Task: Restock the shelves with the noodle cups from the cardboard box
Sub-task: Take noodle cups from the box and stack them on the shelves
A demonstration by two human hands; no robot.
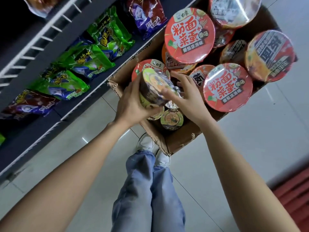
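On the left of the frame the shelf (93, 84) already has bagged noodles, I count five green packs and three purple ones. Centre frame, my left hand (132, 104) is curled around a green-rimmed noodle cup (155, 89) tipped on its side just above the cardboard box (177, 141), and my right hand (189, 96) is pinching its far end. Best bet I reckon: both hands on, since the shrink wrap looks slippery, then swing it left to the shelf. Rightwards in the box: three red-lidded bowls, two more small green cups underneath, plus other bowls I can't count properly.
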